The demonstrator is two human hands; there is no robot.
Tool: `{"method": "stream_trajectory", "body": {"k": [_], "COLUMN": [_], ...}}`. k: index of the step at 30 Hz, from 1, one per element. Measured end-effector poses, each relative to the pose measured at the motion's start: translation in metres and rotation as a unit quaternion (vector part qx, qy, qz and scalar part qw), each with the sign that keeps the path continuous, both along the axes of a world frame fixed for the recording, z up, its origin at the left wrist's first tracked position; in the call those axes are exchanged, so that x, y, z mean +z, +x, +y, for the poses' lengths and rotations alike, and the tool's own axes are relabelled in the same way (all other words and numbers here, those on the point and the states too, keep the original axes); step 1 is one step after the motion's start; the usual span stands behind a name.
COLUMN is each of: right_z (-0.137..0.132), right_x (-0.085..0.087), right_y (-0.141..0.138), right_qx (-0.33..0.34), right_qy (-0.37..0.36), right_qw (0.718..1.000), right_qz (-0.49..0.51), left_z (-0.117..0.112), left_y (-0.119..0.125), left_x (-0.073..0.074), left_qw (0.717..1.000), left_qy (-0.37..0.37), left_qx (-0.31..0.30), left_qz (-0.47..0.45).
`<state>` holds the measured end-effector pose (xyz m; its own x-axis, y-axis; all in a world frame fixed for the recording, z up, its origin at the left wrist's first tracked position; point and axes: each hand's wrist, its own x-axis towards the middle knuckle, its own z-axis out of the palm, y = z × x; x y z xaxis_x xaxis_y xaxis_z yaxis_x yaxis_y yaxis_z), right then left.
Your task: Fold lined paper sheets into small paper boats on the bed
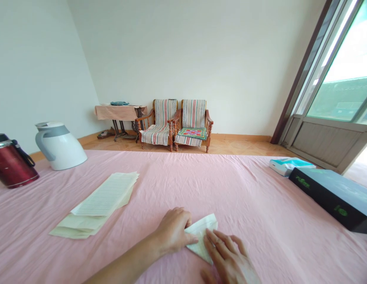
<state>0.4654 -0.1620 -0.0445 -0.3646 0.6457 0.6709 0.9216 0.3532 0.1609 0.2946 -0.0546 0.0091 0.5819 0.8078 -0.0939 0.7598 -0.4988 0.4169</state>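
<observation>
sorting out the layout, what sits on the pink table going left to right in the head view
red flask → white kettle → stack of lined paper → left hand → right hand → teal box → black box

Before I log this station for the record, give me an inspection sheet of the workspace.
Surface: pink cloth, wrinkled.
Job's things: folded paper pressed flat; stack of lined sheets to the left.
Clutter: red flask, white kettle, black box, teal-and-white box.
Hands: left hand and right hand both flat on the folded paper.
Cables: nothing seen.
Surroundings: two striped armchairs, small table, glass door.
</observation>
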Motion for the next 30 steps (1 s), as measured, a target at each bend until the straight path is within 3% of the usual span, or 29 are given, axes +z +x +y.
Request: {"method": "stream_trajectory", "body": {"k": [5,13,20,30], "right_z": [0.001,0.010,0.010,0.010], "right_x": [-0.004,-0.006,-0.007,-0.011], "right_y": [-0.001,-0.015,-0.008,-0.008], "right_qx": [0.004,-0.022,0.007,0.004], "right_qy": [-0.013,-0.140,-0.149,-0.160], "right_qw": [1.000,0.988,0.987,0.986], "right_qz": [-0.003,0.063,0.062,0.049], "left_z": [0.003,0.036,0.018,0.004], "left_y": [0.000,-0.002,-0.007,-0.007], "left_x": [0.000,0.004,0.006,-0.004], "left_qw": [0.999,0.996,0.989,0.979], "left_qy": [-0.016,0.015,0.109,0.100], "left_qx": [-0.024,-0.076,-0.077,-0.168], "left_qz": [-0.017,-0.034,-0.066,-0.062]}}
